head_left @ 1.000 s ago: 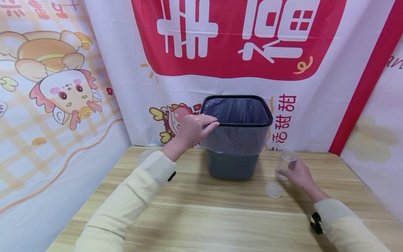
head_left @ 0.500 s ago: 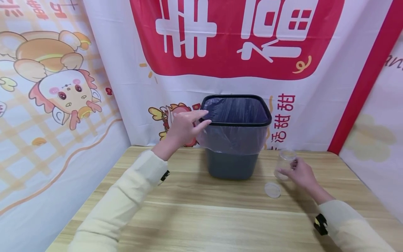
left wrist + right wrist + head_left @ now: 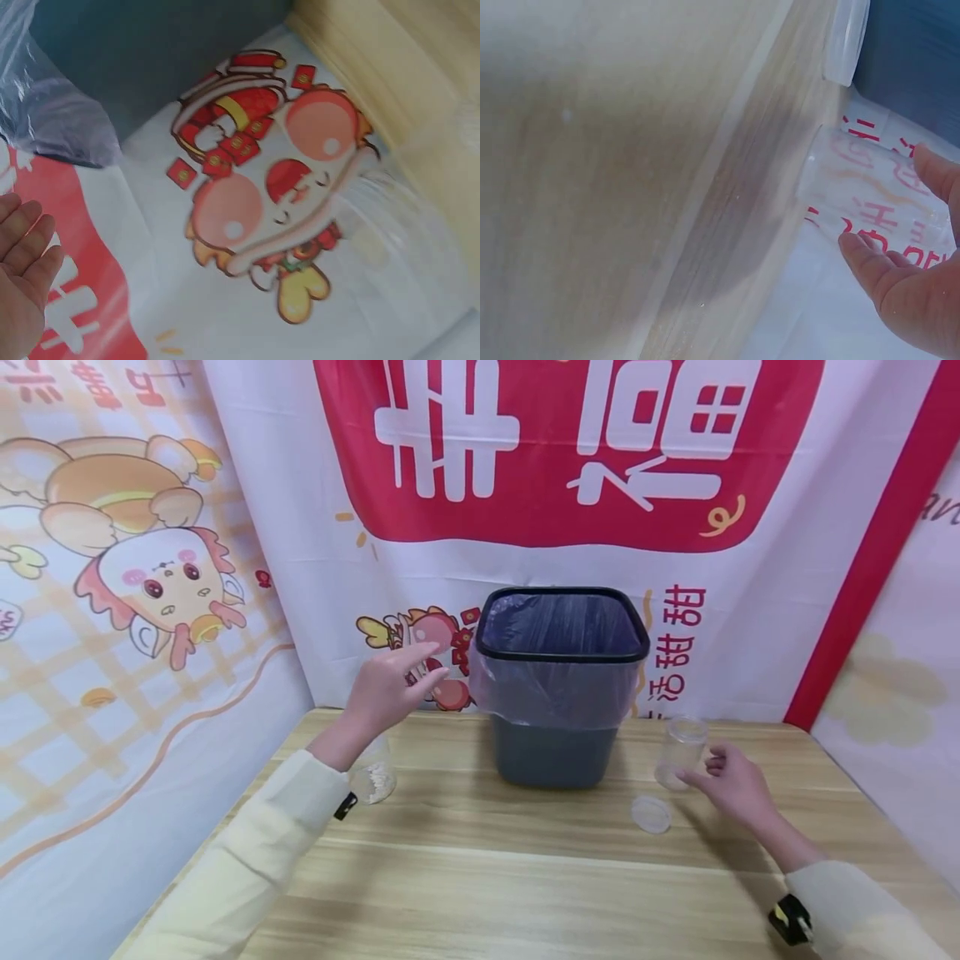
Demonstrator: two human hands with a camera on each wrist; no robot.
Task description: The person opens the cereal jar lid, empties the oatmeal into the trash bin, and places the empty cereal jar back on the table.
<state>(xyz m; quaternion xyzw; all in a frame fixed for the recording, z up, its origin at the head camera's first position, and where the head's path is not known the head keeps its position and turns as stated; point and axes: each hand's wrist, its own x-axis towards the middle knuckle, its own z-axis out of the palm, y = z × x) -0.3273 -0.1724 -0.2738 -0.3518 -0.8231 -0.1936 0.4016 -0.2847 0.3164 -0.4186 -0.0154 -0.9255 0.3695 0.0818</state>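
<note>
Right hand [image 3: 737, 785]: loosely parted beside clear jar [image 3: 681, 752], contact unclear | left hand [image 3: 388, 689]: parted, nothing held | jar is judged light, stiff, slippery; best gripped round mid-wall

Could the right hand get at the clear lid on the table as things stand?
Likely yes: the right hand, beside the clear jar, seems to hold nothing, and the lid lies uncovered close by, nothing visible blocking the way.

A white fabric backdrop [image 3: 427, 564] bearing a red panel [image 3: 546, 460] hangs behind a pale wood-grain table [image 3: 495, 893]; cartoon-printed, orange-checked cloth [image 3: 142, 685] lines the left.
</note>
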